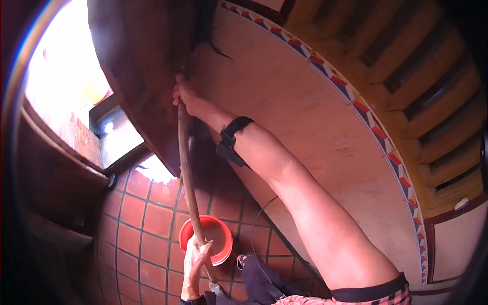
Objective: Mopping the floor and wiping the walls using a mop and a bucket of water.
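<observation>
A long wooden pole (187, 160) runs from the dark upper area down across the view. My left hand (196, 253) grips its lower part with the fingers wrapped around it, in front of a red bucket (230, 244). My right hand (183, 91), on an outstretched arm with a black wrist strap (230, 137), is at the far part of the pole beside a dark wooden door. Its fingers are curled around the pole. Murky liquid is inside the bucket, which stands on the tile floor (154, 219). What the pole's far end bears is hidden in shadow.
The dark wooden door (141, 76) stands on the left of a pinkish wall (297, 114) with a patterned tile border (358, 103). Wooden slats (423, 95) rise beyond it. Bright light comes through a doorway at upper left. A thin cable (252, 232) hangs near my legs.
</observation>
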Available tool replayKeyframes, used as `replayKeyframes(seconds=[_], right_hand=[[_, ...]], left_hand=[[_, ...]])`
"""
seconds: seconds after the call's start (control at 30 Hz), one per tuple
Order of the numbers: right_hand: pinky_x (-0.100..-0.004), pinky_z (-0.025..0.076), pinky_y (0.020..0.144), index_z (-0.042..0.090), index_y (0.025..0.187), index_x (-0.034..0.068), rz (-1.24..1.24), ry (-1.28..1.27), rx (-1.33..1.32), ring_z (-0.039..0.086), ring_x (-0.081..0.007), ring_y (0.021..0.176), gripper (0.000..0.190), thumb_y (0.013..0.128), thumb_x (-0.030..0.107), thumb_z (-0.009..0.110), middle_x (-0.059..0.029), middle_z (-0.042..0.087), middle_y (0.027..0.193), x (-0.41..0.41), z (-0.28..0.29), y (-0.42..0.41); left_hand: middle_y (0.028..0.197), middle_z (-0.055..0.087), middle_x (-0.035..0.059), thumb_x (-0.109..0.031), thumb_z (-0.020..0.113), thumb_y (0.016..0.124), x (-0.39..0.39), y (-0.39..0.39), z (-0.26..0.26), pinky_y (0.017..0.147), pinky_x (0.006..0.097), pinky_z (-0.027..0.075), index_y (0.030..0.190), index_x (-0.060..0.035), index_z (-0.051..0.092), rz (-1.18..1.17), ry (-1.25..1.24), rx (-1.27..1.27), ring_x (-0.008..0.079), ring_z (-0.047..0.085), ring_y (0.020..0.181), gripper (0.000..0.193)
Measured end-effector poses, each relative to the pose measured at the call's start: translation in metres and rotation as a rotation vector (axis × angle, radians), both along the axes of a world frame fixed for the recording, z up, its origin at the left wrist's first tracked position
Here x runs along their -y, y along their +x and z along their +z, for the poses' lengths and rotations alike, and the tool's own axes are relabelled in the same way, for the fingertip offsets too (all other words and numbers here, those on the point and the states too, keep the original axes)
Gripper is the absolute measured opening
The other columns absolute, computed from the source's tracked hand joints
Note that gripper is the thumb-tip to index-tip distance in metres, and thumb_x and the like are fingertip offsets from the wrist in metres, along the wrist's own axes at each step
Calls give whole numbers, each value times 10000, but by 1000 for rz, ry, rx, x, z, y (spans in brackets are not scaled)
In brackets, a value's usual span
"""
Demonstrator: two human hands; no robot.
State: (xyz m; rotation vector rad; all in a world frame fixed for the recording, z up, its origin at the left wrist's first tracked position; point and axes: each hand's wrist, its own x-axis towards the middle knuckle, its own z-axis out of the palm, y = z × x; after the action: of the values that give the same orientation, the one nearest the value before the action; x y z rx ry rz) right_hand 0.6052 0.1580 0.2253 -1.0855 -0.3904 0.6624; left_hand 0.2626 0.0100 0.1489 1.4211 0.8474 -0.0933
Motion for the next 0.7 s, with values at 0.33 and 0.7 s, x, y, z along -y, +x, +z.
replayKeyframes(seconds=[0.33,0.7], right_hand=[[-250,385,332,370,664,77,-43,-78,-290,422,-94,396,324,892,275,487,-11,423,550,56,-52,-108],[-297,442,529,395,756,112,-47,-201,-566,460,-110,546,223,899,256,489,8,427,633,276,-160,-354]], left_hand=[[611,472,54,-44,454,689,7,-127,-45,541,318,408,832,13,503,52,73,-157,154,440,568,161],[659,541,217,-50,539,611,114,-410,-134,610,399,438,814,25,511,-243,227,-480,345,580,687,218]])
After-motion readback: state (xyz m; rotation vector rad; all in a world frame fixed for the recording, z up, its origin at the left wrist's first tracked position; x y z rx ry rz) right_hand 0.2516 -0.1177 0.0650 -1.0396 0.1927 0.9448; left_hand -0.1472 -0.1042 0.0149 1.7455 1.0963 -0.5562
